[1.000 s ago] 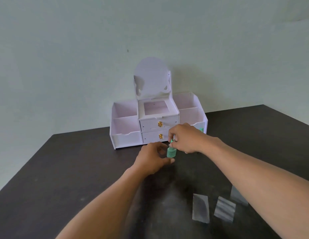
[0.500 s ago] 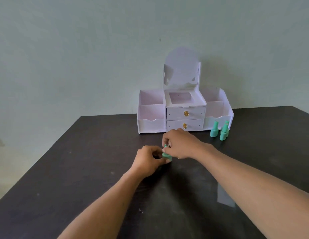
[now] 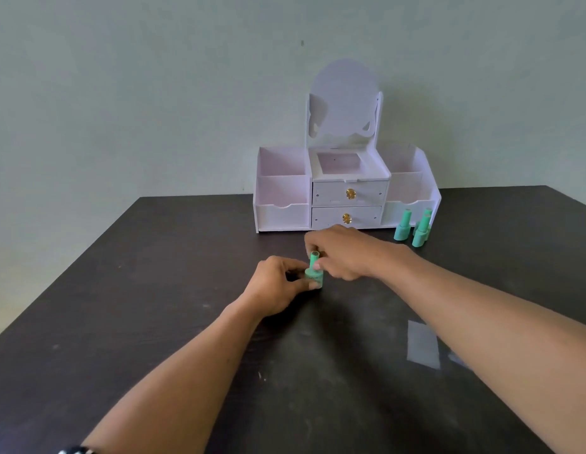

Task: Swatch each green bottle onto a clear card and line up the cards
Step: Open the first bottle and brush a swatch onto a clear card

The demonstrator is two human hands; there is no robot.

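Small green bottle (image 3: 314, 277) standing upright on the dark table (image 3: 154, 290), mid-table, near the front of the white drawer organiser (image 3: 347, 194). Left hand (image 3: 278, 286) wrapping thumb and fingers round the squat base, pinning it to the tabletop. Right hand (image 3: 345, 253) reaching over from the right, fingertips closing in a pinch on the narrow cap (image 3: 314, 257); whether it is twisting off or on, cannot tell. Other green bottles (image 3: 402, 226) waiting in a tight cluster by the organiser's right front corner, well apart from the hands. One clear card (image 3: 422, 344) lying flat nearer the person, just beside the right forearm; a sliver of a second sheet (image 3: 458, 358) showing at the forearm's edge, mostly hidden. Handling judgement: the bottle is looking light and rigid, probably glass under a smooth coat, so slippery and breakable if tipped. The wide base is the place to brace and the tall cap the place to turn, since the brush is likely riding on it. Once open, the contents are going to be wet and spill-prone, so planting the base is mattering more than a hard squeeze. The card is looking thin, flexible and nearly invisible on the dark surface; best lifting it by an edge, or pressing a corner down while painting.
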